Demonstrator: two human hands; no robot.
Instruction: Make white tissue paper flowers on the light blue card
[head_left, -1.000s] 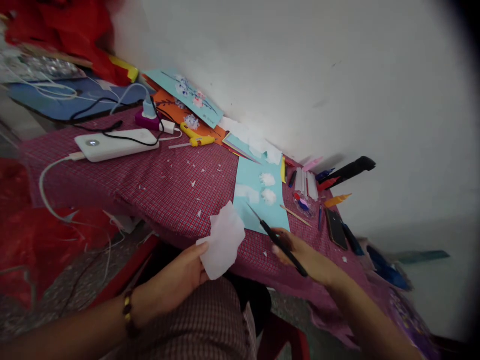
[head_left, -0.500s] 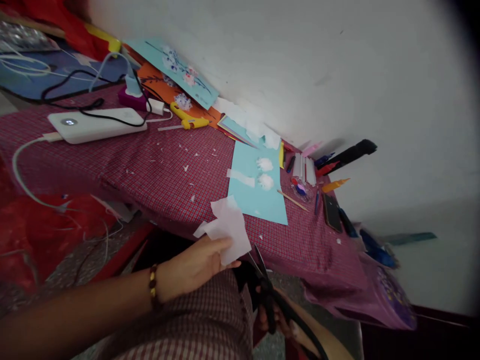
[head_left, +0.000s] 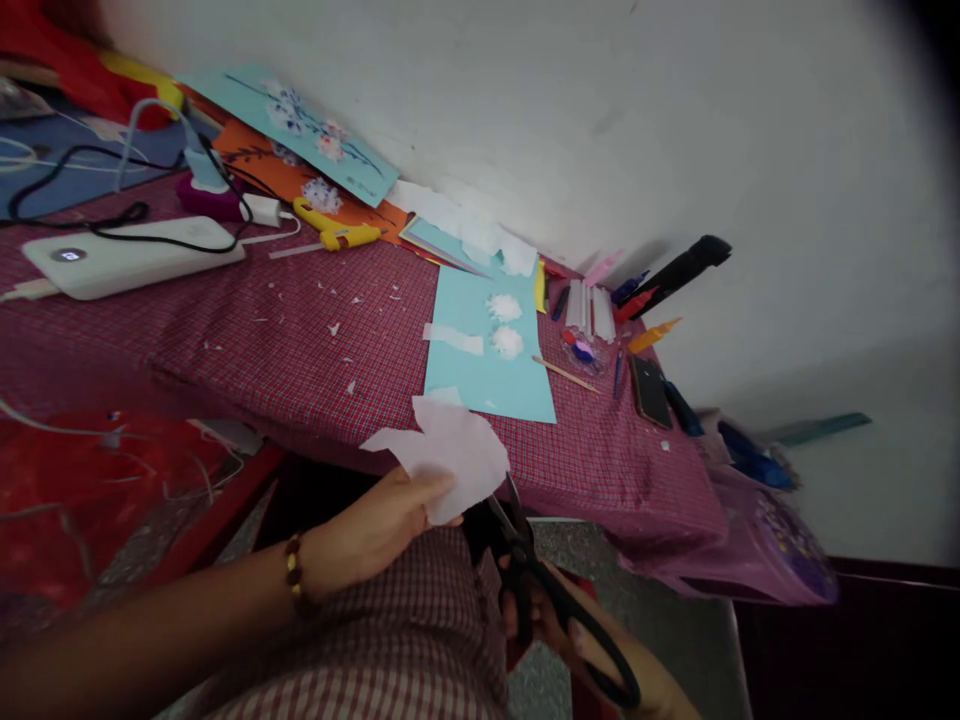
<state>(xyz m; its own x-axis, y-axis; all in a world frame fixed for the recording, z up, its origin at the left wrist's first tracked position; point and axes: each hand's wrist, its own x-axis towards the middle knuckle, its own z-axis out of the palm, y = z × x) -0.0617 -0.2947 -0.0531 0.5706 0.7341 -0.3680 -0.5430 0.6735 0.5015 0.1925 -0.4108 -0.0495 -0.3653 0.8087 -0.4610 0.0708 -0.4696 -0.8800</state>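
Note:
My left hand (head_left: 373, 532) pinches a piece of white tissue paper (head_left: 450, 450) above my lap, just off the table's near edge. My right hand (head_left: 577, 640) is low at the bottom of the view, its fingers through the handles of black scissors (head_left: 536, 590). The scissor blades point up and touch the lower right edge of the tissue. On the red checked tablecloth (head_left: 300, 350) behind lies a light blue card (head_left: 487, 350) with two white tufts and a white strip on it.
A white power bank (head_left: 127, 258) with cables lies at the left, a yellow glue gun (head_left: 334, 228) behind it. Flower cards lean on the wall. Glue sticks (head_left: 589, 308), pens, a dark phone (head_left: 649, 390) and a black tool sit at the right. Paper scraps dot the cloth.
My right hand drew the scissors back from over the blue card down to my lap, blades now at the tissue. My left hand lowered the tissue. The view shifted right.

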